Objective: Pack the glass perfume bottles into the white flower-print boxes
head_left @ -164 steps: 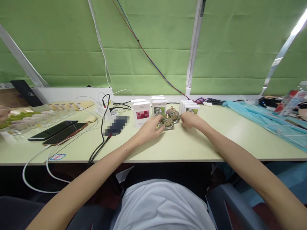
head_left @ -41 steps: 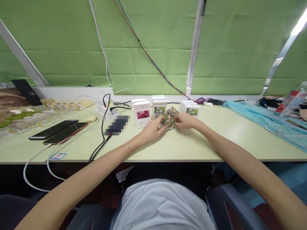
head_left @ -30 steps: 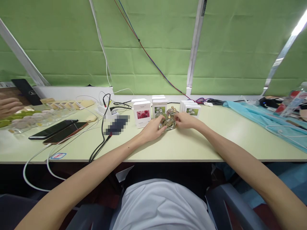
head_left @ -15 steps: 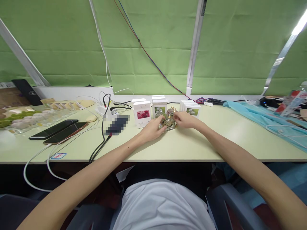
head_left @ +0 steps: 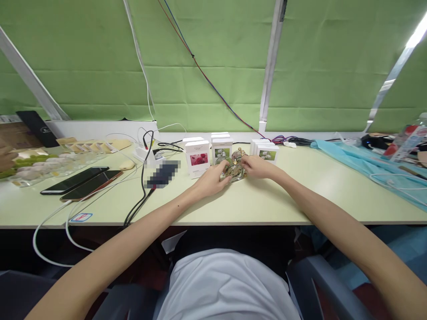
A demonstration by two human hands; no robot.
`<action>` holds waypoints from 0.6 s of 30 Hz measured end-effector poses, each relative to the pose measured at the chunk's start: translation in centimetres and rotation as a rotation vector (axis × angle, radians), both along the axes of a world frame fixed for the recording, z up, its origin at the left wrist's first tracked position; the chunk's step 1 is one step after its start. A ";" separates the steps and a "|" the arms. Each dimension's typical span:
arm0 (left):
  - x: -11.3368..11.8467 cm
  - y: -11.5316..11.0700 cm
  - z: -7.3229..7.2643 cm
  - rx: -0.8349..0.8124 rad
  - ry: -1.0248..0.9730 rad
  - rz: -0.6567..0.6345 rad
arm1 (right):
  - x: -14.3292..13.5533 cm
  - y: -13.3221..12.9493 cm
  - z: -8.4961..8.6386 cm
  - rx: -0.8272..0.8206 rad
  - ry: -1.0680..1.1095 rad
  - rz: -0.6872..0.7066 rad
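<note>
- Centrally on the desk [head_left: 276, 200]: a cluster of three ornate glass bottles, gold-toned on top, standing close together between the two hands.
- Front bottle [head_left: 235, 172] nearest the person; rear bottle [head_left: 239, 155] just behind it, slightly right; left bottle [head_left: 223, 158] partly hidden by the left hand.
- Left hand [head_left: 209, 178] at the left side of the cluster. Thumb and forefinger parted, tips against the glass; cannot tell whether they grip or only steady it.
- Right hand [head_left: 258, 167] at the right side. Fingers curled inward, tips by the edge of the front bottle and the rear one; exact hold hidden, cannot tell.
- Both forearms bare, reaching in from the near edge.
- Behind the bottles, white cartons in three groups: red-flower carton [head_left: 199, 160] to the left, middle cartons [head_left: 222, 141] directly behind, right cartons [head_left: 267, 155] with a white-flower picture, just beyond the right hand.
- Left part of desk: two phones [head_left: 75, 180] side by side, a pixelated dark object [head_left: 163, 174] with black cables alongside, a white power strip [head_left: 145, 154].
- Far left: clear packs [head_left: 33, 169] with pale and green round contents; blurred hand of another person [head_left: 4, 153] at the frame's edge.
- Right side: blue sheet [head_left: 363, 164] spread flat, plastic bottle [head_left: 407, 140] beyond it, tilted.
- Green cloth [head_left: 213, 84] backs everything.
</note>
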State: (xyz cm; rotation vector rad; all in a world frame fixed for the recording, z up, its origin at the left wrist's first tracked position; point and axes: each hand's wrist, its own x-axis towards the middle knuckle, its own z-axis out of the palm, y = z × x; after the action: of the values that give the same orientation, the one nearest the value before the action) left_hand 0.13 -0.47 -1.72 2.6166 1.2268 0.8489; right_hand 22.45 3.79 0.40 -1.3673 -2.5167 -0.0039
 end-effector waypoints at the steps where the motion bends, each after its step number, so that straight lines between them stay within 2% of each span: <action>1: 0.0 0.0 0.0 -0.002 0.000 -0.001 | 0.0 0.0 0.0 -0.001 -0.002 0.000; 18: 0.0 -0.1 0.1 0.002 0.022 0.002 | -0.1 -0.2 0.2 0.000 -0.025 -0.006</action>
State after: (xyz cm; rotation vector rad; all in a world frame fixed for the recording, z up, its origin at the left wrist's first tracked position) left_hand 0.10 -0.54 -1.64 2.6330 1.2353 0.8245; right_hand 22.31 3.58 0.55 -1.3828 -2.5333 -0.0221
